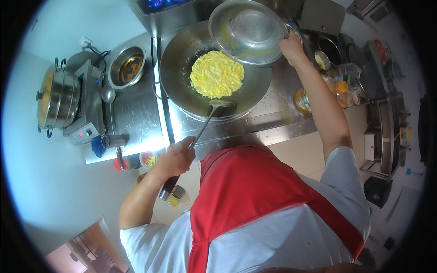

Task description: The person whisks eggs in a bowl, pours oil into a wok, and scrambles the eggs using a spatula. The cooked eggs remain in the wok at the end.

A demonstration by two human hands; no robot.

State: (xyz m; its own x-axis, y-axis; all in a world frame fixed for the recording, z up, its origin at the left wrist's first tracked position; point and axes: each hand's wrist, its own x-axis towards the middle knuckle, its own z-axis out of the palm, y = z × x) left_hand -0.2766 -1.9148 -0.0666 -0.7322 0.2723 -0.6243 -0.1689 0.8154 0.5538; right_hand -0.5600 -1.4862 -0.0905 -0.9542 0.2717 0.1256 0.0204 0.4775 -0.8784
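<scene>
My left hand (pixel 174 157) is closed round the handle of a metal wok spatula (pixel 205 126), whose blade rests in the wok just below the egg. A round, yellow cooked egg mass (pixel 217 74) lies in the large steel wok (pixel 257 88). Above the wok's upper right side, my right hand (pixel 292 46) grips the rim of a stainless steel bowl (pixel 252 32). The bowl is tilted and has yellow residue on its inside. It partly covers the wok's far right rim.
A steel bowl with brown liquid (pixel 128 67), a ladle (pixel 108 94) and a steamer pot (pixel 58 99) on an induction cooker (pixel 83 129) stand left. Oil bottles (pixel 302 100) stand right, beneath my forearm. A control panel (pixel 164 4) is beyond the wok.
</scene>
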